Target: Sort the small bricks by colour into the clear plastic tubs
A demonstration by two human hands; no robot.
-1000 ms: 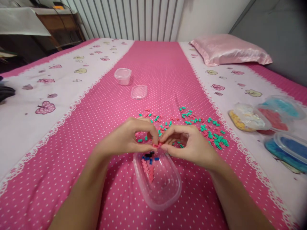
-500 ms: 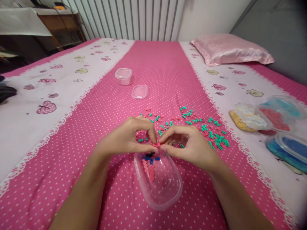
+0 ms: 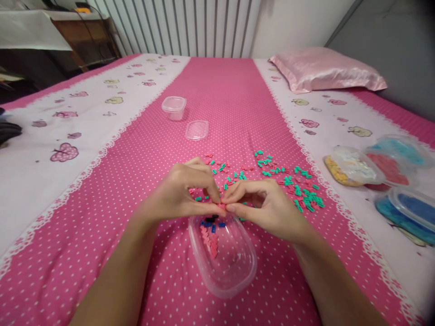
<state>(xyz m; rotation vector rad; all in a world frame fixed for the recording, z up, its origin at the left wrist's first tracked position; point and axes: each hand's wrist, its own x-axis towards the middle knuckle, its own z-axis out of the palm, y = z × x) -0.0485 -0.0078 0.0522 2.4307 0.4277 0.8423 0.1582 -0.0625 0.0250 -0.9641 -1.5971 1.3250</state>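
Between thumb and fingers of my left hand [image 3: 188, 190] and my right hand [image 3: 260, 201] are small pink building blocks [image 3: 221, 207], pinched fingertip to fingertip. The fingertips hide part of them. Right below sits a clear plastic lid [image 3: 234, 271], at the near side of my hands. On it lie joined rows of pink blocks [image 3: 213, 246], a few blue blocks [image 3: 222, 225] and some black blocks [image 3: 211, 218]. Behind my hands, loose green blocks [image 3: 309, 199] and pink blocks [image 3: 283, 183] are scattered over the bedspread.
A clear tub [image 3: 174, 107] and a small clear lid [image 3: 197, 130] stand farther back on the pink dotted bedspread [image 3: 224, 86]. At the right are containers of yellow and white pieces [image 3: 353, 167], red pieces [image 3: 389, 168] and blue pieces [image 3: 413, 210]. A pink pillow [image 3: 326, 68] lies at the back right.
My fingertips have drawn closer together around the pink blocks, and my left hand has tilted slightly, its knuckles higher. The view has shifted a little; the lid's blocks look unchanged.
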